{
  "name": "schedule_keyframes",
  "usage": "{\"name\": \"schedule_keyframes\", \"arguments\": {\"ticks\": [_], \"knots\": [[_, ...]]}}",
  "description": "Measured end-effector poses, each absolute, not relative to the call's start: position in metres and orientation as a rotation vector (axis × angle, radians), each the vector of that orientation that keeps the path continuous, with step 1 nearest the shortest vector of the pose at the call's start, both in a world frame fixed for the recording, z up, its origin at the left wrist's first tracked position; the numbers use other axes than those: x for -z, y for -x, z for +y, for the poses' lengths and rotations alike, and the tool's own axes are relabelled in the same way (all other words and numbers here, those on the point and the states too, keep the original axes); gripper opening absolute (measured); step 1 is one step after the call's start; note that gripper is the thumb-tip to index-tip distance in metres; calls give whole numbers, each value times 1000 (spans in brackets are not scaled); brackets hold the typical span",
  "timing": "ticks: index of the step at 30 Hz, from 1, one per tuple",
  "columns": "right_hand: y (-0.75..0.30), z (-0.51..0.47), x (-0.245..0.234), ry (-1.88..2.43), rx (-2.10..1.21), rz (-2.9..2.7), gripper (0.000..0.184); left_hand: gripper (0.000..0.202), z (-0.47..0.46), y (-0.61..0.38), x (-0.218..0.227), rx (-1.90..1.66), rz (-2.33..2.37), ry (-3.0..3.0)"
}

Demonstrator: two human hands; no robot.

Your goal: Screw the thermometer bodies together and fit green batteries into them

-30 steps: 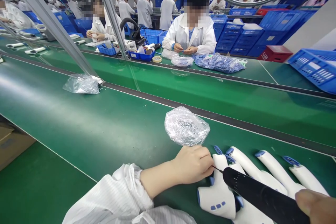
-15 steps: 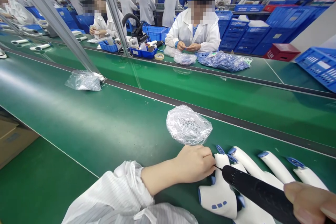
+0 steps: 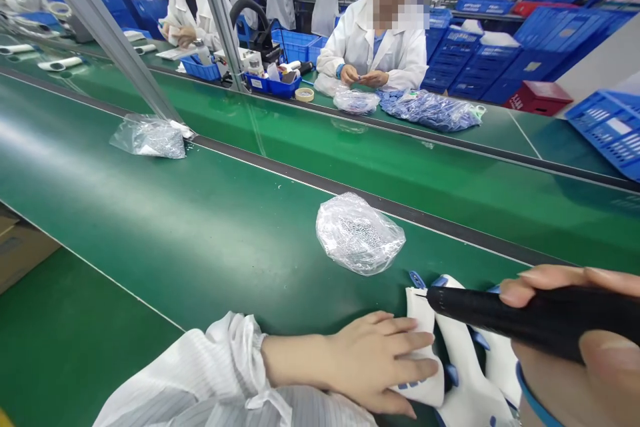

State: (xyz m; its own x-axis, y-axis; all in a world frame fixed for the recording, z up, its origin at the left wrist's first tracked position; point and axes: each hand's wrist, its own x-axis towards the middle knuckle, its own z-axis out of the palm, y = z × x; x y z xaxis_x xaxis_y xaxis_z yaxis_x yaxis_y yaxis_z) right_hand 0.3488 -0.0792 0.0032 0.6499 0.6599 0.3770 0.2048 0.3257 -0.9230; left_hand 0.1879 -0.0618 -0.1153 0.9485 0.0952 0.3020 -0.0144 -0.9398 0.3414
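My left hand (image 3: 383,360) lies with fingers stretched and spread across a white pistol-shaped plastic housing (image 3: 421,310), covering much of its wider end. My right hand (image 3: 555,373) is wrapped round a black electric screwdriver (image 3: 480,310), held nearly level. Its tip meets the narrow end of the housing, near a blue loop-shaped piece (image 3: 417,280); whether it sits on a screw is too small to tell. More white housings (image 3: 463,347) with blue parts lie just right of this one, partly hidden under the screwdriver and my right hand.
A clear plastic bag of small silvery pieces (image 3: 357,233) lies beyond my left hand. Another plastic bag (image 3: 153,137) rests by the metal post (image 3: 217,20). Across the green bench, a co-worker (image 3: 373,47) handles something small beside bagged blue parts (image 3: 433,110).
My left hand has gone from pinching near the screwdriver tip to lying spread on the housing. The screwdriver has swung flatter, its tip moving up and slightly right to the housing's narrow end.
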Motion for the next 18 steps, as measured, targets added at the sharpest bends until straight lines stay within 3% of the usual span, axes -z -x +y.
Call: {"name": "schedule_keyframes", "arguments": {"ticks": [3, 7, 18], "knots": [[-347, -76, -1, 1234, -416, -871, 50, 50, -60, -187, 113, -428, 60, -2786], [-348, -72, 5, 1228, -391, -1005, 30, 52, -60, -186, 115, -412, 35, -2776], [-346, -71, 9, 1245, -425, -1059, 26, 52, -63, -186, 118, -374, 38, -2720]]}}
